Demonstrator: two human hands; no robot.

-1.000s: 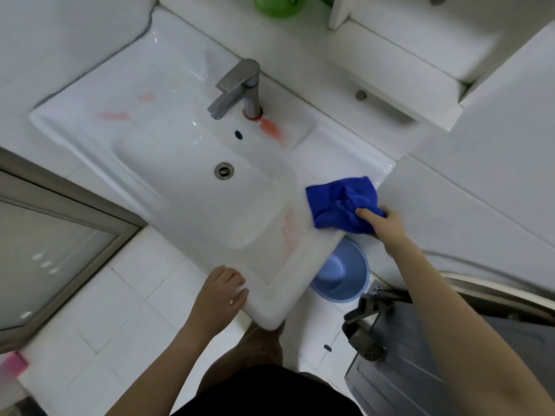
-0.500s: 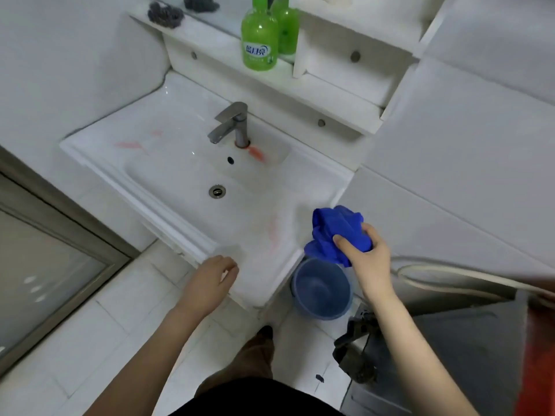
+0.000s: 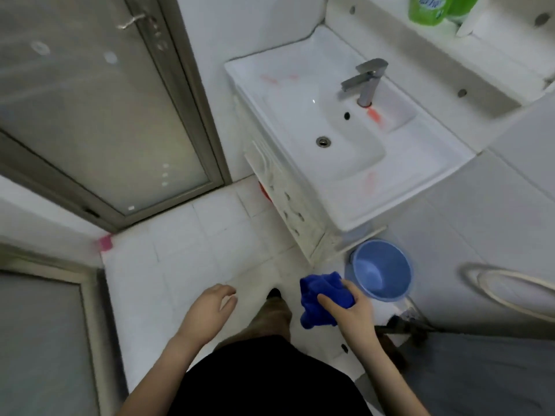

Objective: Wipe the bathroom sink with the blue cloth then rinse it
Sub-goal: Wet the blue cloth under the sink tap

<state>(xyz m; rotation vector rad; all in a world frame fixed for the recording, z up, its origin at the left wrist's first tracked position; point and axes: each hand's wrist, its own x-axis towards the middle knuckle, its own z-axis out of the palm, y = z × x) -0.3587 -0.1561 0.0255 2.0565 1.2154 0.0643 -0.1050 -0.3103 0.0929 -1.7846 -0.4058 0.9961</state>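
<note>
R hand (image 3: 354,310) grips the cloth (image 3: 322,285), bunched in a wad. Thumb & fingers (image 3: 351,291) curl round it, w/ a loose end hanging under the palm. Cloth is off the sink (image 3: 435,163), held in the air over the floor (image 3: 186,235), below the sink's front corner in the view. L hand (image 3: 210,307) holds nothing, fingers loosely curled & relaxed, lower-left of the sink & clear of it. The hands are apart, w/ a leg & shoe tip btw them.

Sink is white w/ red smears: a bright one at the tap (image 3: 365,82) base, a faint one on the rim nr the front corner, and faint ones at the far left corner. Drain (image 3: 323,141) sits mid-bowl, w/ an overflow hole btw it & the tap.

Blue bucket (image 3: 381,270) stands on the floor just below the sink's front corner, close to the cloth. White cabinet (image 3: 285,202) is under the sink. Green bottle (image 3: 426,9) is on the shelf behind the sink. Glass door (image 3: 90,100) is left of the sink. Pale hose (image 3: 510,288) lies lower-right of the sink.
</note>
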